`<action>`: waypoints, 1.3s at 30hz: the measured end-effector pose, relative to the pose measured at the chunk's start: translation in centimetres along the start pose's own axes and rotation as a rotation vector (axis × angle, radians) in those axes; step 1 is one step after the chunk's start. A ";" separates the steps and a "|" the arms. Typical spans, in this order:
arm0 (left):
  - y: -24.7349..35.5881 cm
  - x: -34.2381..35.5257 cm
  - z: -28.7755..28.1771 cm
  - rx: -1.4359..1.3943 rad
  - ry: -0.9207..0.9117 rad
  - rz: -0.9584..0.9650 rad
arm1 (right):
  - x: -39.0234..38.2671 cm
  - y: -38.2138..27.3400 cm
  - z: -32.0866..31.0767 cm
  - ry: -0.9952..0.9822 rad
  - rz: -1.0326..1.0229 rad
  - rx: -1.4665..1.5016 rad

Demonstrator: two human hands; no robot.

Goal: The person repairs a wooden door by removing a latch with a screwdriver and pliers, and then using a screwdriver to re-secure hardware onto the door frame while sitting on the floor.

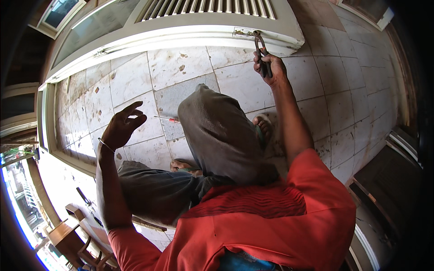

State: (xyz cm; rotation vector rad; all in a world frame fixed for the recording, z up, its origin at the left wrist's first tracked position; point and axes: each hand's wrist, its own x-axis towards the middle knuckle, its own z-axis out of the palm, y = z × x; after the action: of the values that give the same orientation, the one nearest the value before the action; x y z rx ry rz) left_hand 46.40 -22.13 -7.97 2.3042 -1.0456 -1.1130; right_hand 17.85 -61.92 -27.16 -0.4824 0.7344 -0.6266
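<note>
My right hand (273, 67) is wrapped round the handles of dark metal pincers (264, 47). Their jaws meet a small metal fitting (244, 33) set in the long edge of a white louvred door panel (194, 35); whether they grip part of it is too small to tell. To the left, my left hand (123, 125) hovers over the floor, fingers bent and apart, with nothing in it. On the tiles beside my knee lies a screwdriver (172, 120) with a red handle, its far end hidden by my trouser leg.
Stained pale floor tiles (181, 63) spread around my sandalled feet. A light-coloured frame (68, 160) runs along the left side. Wooden furniture (68, 237) stands at the lower left. Dark panels (384, 180) lean at the right.
</note>
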 end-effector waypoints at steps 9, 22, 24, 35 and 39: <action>-1.2 0.1 -2.2 -0.025 0.176 0.093 | -2.5 11.0 -5.7 -0.282 -0.580 -1.790; -4.8 -2.9 -1.2 0.015 0.227 -0.115 | -1.3 30.7 3.0 -0.641 -0.488 -1.403; -5.1 -4.2 -0.7 -0.025 0.244 -0.132 | -1.8 30.4 2.3 -0.637 -0.387 -1.324; -2.7 -0.7 -4.5 -0.111 0.169 -0.022 | -1.0 10.8 1.1 -0.180 -0.264 -1.242; -3.7 -1.1 -3.7 -0.092 0.155 0.013 | -2.1 1.6 1.2 0.038 -0.630 -1.470</action>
State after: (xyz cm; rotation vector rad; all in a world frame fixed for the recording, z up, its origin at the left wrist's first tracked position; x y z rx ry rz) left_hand 50.53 -18.83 -7.37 2.2668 -0.9299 -0.9403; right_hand 18.07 -59.15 -26.38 -2.1152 1.0070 -0.5779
